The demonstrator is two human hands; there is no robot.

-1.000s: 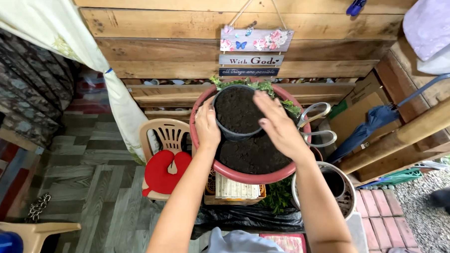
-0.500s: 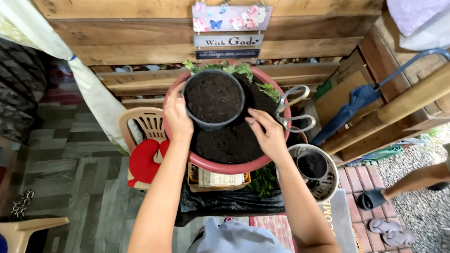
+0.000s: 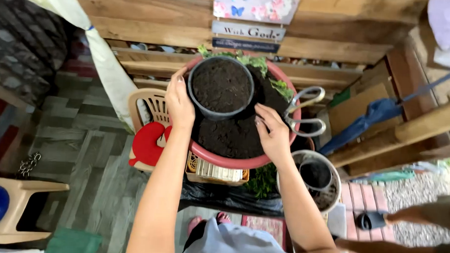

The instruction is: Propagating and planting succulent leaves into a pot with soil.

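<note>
Cradling a soil-filled grey pot (image 3: 221, 86), the left hand (image 3: 178, 102) is pressed to its wall; the right hand (image 3: 272, 133), apart, rests on loose soil in the red basin (image 3: 224, 160). Heavy and crumbly, the pot is best gripped under the rim. Scissors (image 3: 305, 110) lie beyond.

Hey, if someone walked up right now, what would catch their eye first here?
Probably the big red basin of dark soil at the centre, with a grey pot filled with soil sitting in it. The left hand rests at the pot's left side, the right hand on the soil beside it. Scissors lie on the basin's right rim.
</note>
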